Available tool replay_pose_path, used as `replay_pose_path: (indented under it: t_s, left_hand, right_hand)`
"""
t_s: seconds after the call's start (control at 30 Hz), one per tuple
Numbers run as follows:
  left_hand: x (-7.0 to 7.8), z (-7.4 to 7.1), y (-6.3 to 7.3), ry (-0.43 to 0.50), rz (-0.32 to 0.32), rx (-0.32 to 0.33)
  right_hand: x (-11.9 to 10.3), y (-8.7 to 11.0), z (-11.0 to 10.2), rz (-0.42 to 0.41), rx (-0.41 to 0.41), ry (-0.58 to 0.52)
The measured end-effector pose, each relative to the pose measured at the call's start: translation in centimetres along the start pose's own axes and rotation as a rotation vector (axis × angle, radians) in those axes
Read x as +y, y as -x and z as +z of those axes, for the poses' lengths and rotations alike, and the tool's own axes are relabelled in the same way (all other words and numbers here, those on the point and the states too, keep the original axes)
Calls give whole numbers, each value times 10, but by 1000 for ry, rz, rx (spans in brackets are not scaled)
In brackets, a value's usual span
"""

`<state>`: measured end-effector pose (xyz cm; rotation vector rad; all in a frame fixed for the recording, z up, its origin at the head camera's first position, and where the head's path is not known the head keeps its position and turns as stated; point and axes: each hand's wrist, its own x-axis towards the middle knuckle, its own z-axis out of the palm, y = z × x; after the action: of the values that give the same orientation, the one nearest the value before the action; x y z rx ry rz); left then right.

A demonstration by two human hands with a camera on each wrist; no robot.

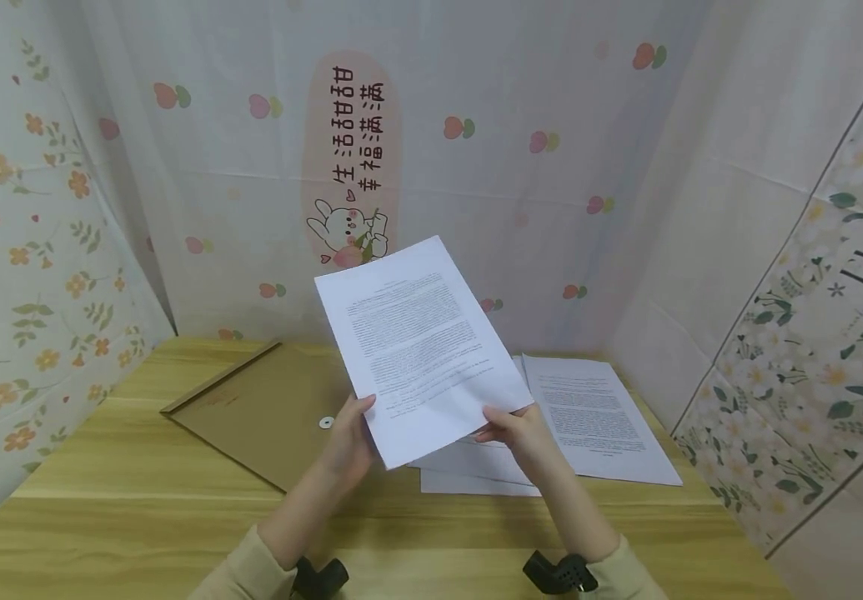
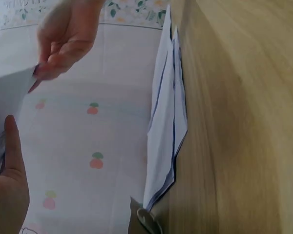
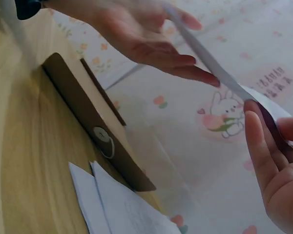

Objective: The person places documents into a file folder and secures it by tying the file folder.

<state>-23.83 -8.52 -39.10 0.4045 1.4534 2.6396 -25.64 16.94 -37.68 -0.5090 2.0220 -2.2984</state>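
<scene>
A white sheet of printed paper is held up tilted above the table, its text facing the head camera. My left hand grips its lower left edge, thumb on the printed face. At the lower right corner, my right hand pinches the paper between thumb and fingers. The right wrist view catches the paper nearly edge-on, with the left hand's fingers stretched out beneath it. Behind the right hand, more printed sheets lie overlapping on the table. Beside the left hand lies a brown document envelope.
A round white button with a string loop is fixed to the envelope. The wood-grain table meets a fruit-patterned curtain at the back. Flowered curtains enclose both sides.
</scene>
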Motion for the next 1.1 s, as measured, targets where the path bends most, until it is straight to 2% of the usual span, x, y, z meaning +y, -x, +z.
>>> replay_pose_path:
  t_s: [0.23, 0.47, 0.6, 0.7, 0.8, 0.93, 1.1]
  left_hand:
    - [12, -15, -6, 50, 62, 14]
    - [29, -32, -6, 17, 107, 132]
    - [38, -42, -3, 6, 111, 175]
    - [42, -49, -1, 3, 119, 186]
    - [45, -56, -1, -38, 107, 190]
    - [47, -63, 0, -174, 70, 180]
    - [45, -71, 1, -371, 18, 183]
  right_hand:
    - [-7, -1, -22, -10, -183, 40]
    - [-10, -4, -46, -30, -313, 100]
    - [-11, -6, -60, -52, -338, 134]
    - [-13, -4, -67, -57, -323, 167]
    - [-16, -1, -69, -45, -264, 204]
    - [-14, 0, -69, -7, -130, 249]
    - [-9, 0, -68, 0, -2, 335]
